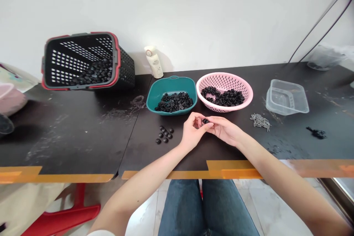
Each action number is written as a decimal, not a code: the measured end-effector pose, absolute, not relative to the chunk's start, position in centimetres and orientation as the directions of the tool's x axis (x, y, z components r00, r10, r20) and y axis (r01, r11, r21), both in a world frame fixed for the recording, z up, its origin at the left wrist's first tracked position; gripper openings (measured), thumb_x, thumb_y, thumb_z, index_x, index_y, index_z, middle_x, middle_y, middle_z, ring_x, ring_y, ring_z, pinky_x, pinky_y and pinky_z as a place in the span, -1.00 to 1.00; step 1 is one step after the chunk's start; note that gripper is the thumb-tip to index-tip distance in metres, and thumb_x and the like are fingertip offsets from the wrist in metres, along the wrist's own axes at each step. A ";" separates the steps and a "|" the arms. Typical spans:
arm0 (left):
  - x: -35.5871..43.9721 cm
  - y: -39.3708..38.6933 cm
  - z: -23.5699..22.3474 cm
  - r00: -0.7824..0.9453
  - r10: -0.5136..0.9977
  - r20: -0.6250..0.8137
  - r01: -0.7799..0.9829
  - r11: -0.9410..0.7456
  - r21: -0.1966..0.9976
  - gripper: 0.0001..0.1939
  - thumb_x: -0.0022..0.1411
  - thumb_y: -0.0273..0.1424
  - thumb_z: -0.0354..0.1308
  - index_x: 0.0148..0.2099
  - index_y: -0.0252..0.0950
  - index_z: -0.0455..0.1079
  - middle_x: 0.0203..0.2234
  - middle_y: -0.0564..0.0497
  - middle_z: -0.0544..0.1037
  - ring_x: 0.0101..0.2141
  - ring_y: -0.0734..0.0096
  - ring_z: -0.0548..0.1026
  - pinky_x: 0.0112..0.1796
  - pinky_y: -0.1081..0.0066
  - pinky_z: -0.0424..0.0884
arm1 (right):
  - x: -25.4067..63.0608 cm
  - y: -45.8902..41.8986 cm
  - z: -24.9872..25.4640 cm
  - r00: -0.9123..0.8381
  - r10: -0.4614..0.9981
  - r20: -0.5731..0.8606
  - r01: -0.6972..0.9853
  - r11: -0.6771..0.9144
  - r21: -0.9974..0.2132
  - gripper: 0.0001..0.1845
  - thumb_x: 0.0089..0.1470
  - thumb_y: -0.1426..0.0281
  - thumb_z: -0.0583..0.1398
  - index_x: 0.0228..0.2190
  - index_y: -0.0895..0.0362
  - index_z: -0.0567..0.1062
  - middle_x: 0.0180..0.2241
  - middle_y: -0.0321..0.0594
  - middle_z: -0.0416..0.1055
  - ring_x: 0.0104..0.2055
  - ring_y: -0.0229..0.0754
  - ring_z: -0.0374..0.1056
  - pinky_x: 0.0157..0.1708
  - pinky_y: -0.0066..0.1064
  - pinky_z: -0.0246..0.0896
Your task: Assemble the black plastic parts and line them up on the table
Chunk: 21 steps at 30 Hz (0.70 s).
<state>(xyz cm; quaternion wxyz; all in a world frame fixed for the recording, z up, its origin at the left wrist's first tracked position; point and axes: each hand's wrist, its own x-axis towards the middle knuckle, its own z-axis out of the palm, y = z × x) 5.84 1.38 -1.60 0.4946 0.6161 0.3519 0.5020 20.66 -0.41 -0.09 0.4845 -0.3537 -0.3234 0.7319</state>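
My left hand (191,131) and my right hand (223,129) meet above the black table, in front of the two basins. Between their fingertips is a small black round part (205,121), pinched from both sides; the fingers hide much of it. Several similar black round pieces (165,135) lie loose on the table, left of my left hand. Behind my hands, the teal basin (151,100) holds a heap of small black parts. Beside it, the pink perforated basket (243,84) contains black ring-like parts.
A tilted dark basket (125,66) with black pieces stands at the back left, near a white bottle (155,62). To the right are a pile of small grey pins (260,122), a clear plastic container (287,97) and a small black cluster (318,133). Orange tape (177,174) lines the front edge.
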 end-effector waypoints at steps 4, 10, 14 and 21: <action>5.6 1.2 -1.6 0.236 0.908 0.345 -0.006 -0.354 0.935 -0.74 0.02 -0.28 0.31 -0.30 -0.29 0.35 -0.55 0.16 0.27 -0.49 0.57 0.28 -0.41 0.52 0.28 | 20.5 -0.5 -0.1 -0.356 0.910 -0.212 -0.491 -0.375 -0.786 -0.87 -0.03 0.35 0.29 -0.38 0.12 0.57 -0.41 -0.29 0.48 -0.31 -0.29 0.40 -0.11 -0.41 0.35; 4.9 1.5 -1.1 0.210 0.835 0.508 0.041 -0.526 0.849 -0.74 0.02 -0.31 0.32 -0.23 -0.29 0.43 -0.43 0.08 0.37 -0.46 0.56 0.32 -0.40 0.50 0.33 | 20.3 -0.7 0.1 -0.309 0.944 -0.116 -0.534 -0.273 -0.800 -0.79 0.01 0.32 0.28 -0.26 0.08 0.50 -0.29 -0.27 0.49 -0.23 -0.29 0.43 -0.14 -0.43 0.37; 4.6 1.6 -0.4 0.264 0.754 0.601 0.074 -0.638 0.767 -0.76 0.13 -0.34 0.24 -0.12 -0.24 0.46 -0.33 0.01 0.42 -0.40 0.53 0.39 -0.29 0.42 0.40 | 20.6 -0.7 0.3 -0.214 0.976 -0.029 -0.517 -0.138 -0.845 -0.80 -0.03 0.35 0.32 -0.30 0.03 0.47 -0.42 -0.37 0.46 -0.37 -0.34 0.43 -0.27 -0.44 0.42; 4.6 1.2 -0.6 0.209 0.690 0.693 0.154 -0.723 0.673 -0.79 0.15 -0.40 0.23 -0.12 -0.23 0.47 -0.33 0.02 0.45 -0.38 0.53 0.42 -0.29 0.44 0.43 | 20.4 -0.9 0.1 -0.036 0.996 0.086 -0.367 0.066 -0.928 -0.87 -0.08 0.33 0.34 -0.44 0.09 0.51 -0.49 -0.32 0.48 -0.45 -0.28 0.44 -0.43 -0.43 0.47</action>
